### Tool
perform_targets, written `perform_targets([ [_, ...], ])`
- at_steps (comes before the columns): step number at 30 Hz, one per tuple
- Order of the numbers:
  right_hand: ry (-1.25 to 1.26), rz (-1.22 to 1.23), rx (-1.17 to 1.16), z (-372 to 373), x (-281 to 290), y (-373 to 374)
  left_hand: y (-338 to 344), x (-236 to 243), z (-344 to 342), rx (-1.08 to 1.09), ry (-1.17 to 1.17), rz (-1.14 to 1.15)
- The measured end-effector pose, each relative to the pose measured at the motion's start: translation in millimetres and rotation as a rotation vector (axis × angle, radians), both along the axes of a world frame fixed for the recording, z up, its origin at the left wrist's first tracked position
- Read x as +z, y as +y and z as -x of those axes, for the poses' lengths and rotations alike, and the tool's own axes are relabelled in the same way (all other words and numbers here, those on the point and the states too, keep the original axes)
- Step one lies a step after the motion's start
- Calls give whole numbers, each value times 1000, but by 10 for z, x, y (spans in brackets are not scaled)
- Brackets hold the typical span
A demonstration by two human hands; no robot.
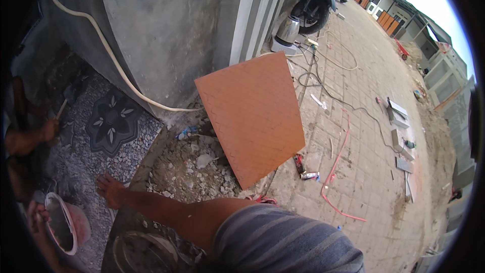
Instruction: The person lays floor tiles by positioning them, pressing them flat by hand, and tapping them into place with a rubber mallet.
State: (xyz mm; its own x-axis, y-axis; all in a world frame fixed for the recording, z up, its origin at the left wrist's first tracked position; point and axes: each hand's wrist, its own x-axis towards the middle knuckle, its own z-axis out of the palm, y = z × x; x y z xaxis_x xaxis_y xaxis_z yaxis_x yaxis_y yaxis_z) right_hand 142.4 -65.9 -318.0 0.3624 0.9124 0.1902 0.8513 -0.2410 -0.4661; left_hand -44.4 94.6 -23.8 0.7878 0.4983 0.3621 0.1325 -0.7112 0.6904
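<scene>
Bordering brown rubble (187, 169), the grey pebble-patterned floor surface (132, 162) is left uncovered between the dark flower motif (112, 121) and the right hand (112, 191), laid flat, fingers spread. Well apart, the left hand (38, 216), its grip not determinable, is positioned beside a round pink-and-white plastic bucket (81, 225), grey inside.

Rubble (187, 167), pale blocks (398, 117) and a paved lane (361, 162) suggest an outdoor building site.

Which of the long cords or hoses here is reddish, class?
The reddish line, bending across the paving right of the orange-brown board. Colour sets it apart: the hose by the grey wall is cream, the cord beyond is dark.
</scene>
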Motion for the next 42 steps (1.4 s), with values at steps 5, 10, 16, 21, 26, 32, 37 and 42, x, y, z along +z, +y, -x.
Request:
perform_targets([
  [5,-13,-22,-31,-323,35,-194,8,55,34,-125,-33,137],
  [10,40,13,-184,-719,205,-585,229,-83,177,4,-125,116],
  [16,4,102,-289,-1026,358,-985,458,-73,256,-93,-109,164],
  [21,1,159,-385,-1052,432,-1205,157,16,173,-85,-82,180],
  [26,-12,182,-473,-1189,370,-1378,91,84,104,-80,-71,183],
  [32,44,177,-507,-1187,404,-1304,373,-4,171,-59,-125,135],
  [37,46,236,-473,-1030,587,-1156,220,90,207,-53,-144,142],
  [42,56,263,-367,-868,506,-1052,164,86,151,-65,-85,107],
])
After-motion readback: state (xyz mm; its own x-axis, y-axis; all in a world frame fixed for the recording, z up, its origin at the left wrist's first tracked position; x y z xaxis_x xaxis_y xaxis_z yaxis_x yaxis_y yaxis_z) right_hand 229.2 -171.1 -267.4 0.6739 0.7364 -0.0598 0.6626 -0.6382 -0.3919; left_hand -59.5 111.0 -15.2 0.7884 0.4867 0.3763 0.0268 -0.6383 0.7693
